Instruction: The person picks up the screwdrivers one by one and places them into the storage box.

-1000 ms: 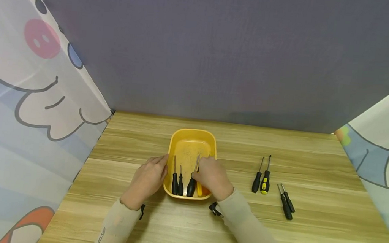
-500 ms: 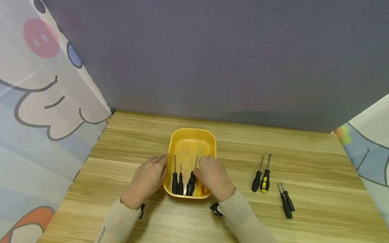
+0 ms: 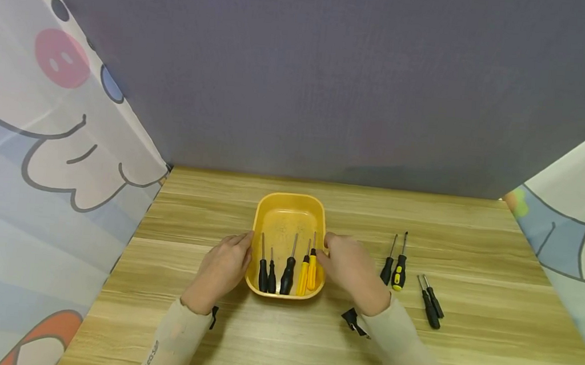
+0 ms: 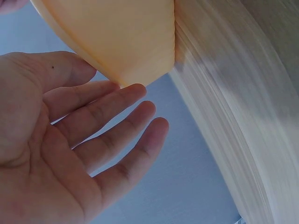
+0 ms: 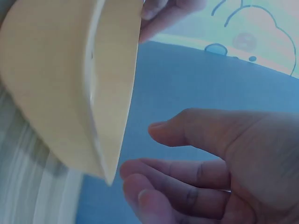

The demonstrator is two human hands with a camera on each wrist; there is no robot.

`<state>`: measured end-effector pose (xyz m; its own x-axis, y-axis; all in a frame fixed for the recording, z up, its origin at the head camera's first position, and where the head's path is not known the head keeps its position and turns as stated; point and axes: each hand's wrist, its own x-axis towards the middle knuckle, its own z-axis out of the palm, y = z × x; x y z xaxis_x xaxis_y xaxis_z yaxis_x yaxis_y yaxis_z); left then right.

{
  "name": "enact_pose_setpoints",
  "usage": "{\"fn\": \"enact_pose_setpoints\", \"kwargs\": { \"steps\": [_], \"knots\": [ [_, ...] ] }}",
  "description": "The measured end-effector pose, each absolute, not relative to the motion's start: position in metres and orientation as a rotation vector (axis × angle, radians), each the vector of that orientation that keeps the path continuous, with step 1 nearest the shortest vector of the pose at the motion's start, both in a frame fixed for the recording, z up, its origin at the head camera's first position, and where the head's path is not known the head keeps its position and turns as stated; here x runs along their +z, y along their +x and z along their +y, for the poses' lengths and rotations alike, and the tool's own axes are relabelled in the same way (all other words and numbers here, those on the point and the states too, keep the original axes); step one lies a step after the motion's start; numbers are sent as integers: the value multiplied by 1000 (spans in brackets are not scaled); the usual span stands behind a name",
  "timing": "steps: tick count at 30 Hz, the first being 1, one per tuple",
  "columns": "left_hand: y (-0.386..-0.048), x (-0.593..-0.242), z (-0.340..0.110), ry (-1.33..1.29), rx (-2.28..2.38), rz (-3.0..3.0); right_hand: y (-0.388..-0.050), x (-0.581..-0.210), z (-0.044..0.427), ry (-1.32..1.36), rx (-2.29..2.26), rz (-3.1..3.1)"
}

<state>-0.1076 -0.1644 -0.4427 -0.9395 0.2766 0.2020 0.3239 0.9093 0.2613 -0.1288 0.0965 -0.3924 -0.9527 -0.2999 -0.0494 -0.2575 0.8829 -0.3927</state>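
A yellow plastic box point(image 3: 291, 203) stands on the table. Inside it lie three black-handled screwdrivers point(image 3: 287, 275) and, along the right side, two yellow-handled screwdrivers point(image 3: 303, 276), all with shafts pointing away from me. My left hand point(image 3: 224, 262) rests at the box's left wall; in the left wrist view its fingers point(image 4: 107, 107) are nearly straight, with thumb and forefinger at the rim. Just outside the right wall is my right hand point(image 3: 354, 267). Its thumb and fingers point(image 5: 175, 133) are spread apart with nothing between them, close to the rim in the right wrist view.
Right of the box, a black screwdriver point(image 3: 387, 270) and a black-and-yellow screwdriver point(image 3: 399, 274) lie side by side. Nearer me are two smaller black screwdrivers point(image 3: 431, 311). A grey wall point(image 3: 330, 94) rises behind the wooden table point(image 3: 496, 279), with printed curtains point(image 3: 92, 172) at both sides.
My right hand has lifted out of the box and moved right, past its wall. Two yellow-handled screwdrivers now show fully where it was. My left hand has stayed put.
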Motion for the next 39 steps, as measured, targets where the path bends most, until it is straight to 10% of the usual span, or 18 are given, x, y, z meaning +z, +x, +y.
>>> {"fn": "enact_pose_setpoints", "kwargs": {
  "steps": [39],
  "knots": [
    [-105,-442,-163,-446,-457,-2901,-126,-414,244,-164,-508,2916]
  ]
}}
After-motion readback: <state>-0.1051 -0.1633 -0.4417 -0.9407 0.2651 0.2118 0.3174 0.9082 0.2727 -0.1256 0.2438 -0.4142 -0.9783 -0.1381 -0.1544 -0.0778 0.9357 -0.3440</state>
